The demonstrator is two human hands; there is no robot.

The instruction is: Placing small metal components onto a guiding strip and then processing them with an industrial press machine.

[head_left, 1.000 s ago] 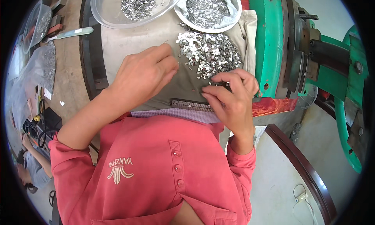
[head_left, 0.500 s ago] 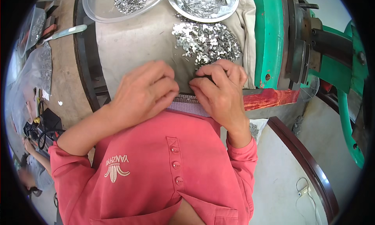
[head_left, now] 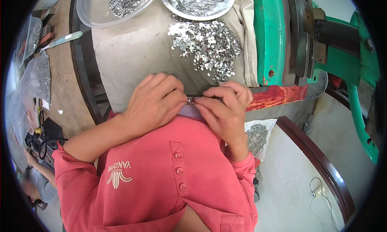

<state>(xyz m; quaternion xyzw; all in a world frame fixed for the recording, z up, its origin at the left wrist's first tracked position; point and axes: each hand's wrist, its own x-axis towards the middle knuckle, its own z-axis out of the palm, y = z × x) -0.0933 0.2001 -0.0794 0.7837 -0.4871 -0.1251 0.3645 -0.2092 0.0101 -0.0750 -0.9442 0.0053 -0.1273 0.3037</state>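
Left hand: mid-frame, fingertips at strip, grip cannot be determined | Right hand: mid-frame, fingertips at strip, grip likewise undetermined | Strip: between hands, mostly covered | Chips: upper centre, heaped on cloth | Bowl: top centre, contains pins

two hands, one heap of silvery chips, two bowls (one clear, one white), three shirt buttons

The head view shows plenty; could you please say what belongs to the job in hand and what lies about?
Likely in use: strip between left hand and right hand, piled metal pieces, white bowl, clear tub.
Apparently lying about: pale-handled tool, white scrap.
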